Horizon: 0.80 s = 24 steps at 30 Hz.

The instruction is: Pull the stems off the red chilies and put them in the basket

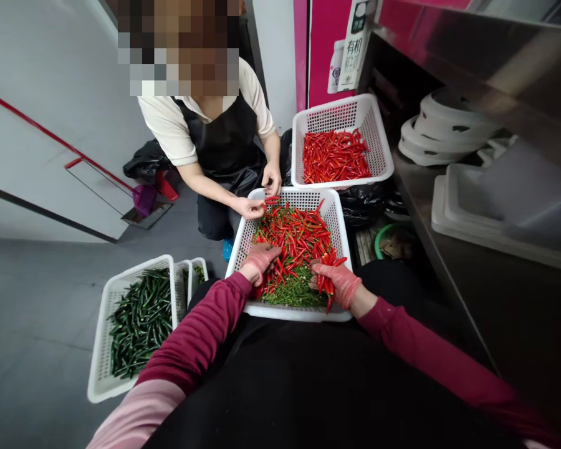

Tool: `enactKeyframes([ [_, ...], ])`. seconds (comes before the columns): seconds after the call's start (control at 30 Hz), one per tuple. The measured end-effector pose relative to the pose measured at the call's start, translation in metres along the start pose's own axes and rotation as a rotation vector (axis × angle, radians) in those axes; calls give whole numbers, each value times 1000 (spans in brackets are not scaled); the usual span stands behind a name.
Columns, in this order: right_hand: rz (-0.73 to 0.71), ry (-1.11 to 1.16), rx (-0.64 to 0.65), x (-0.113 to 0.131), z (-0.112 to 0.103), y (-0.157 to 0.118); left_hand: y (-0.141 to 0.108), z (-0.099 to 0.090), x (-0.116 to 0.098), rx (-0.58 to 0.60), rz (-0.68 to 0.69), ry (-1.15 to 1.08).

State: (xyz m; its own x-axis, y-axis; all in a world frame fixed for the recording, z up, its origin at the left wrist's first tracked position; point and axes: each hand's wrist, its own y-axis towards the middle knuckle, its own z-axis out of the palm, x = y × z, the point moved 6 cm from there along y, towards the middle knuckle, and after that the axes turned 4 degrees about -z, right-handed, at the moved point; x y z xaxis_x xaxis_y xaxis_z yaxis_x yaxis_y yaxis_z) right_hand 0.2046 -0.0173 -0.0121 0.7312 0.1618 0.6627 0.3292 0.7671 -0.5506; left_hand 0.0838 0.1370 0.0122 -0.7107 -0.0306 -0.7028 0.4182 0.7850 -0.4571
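Observation:
A white perforated plastic basket (346, 249) stands in front of my body. Red chili peppers (303, 227) are heaped in its far part, and loose green stems (294, 290) cover the near part. My right hand (340, 280), in a thin pinkish glove, is closed around a bunch of red chili peppers (326, 274) above the right rim. On the left side, my gloved left hand (262, 259) rests on the heap with its fingers drawn together; what lies between them is hidden.
Across the basket, a person in a black apron (224, 134) crouches, fingers on a red chili. Another white basket (383, 146) holds stemless red chilies. Green chilies (143, 321) fill a basket at left. A metal shelf (418, 187) with white containers runs along the right.

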Motion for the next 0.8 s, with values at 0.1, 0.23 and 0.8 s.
enactKeyframes([
  [0.1, -100, -186, 72, 2, 18, 3, -25, 0, -9, 74, 5, -292],
  [0.23, -224, -440, 200, 5, 46, 3, -51, 14, -25, 180, 11, -336],
  [0.8, 1, -492, 492, 4, 32, -12, -75, 23, -54, 79, 522, 116],
])
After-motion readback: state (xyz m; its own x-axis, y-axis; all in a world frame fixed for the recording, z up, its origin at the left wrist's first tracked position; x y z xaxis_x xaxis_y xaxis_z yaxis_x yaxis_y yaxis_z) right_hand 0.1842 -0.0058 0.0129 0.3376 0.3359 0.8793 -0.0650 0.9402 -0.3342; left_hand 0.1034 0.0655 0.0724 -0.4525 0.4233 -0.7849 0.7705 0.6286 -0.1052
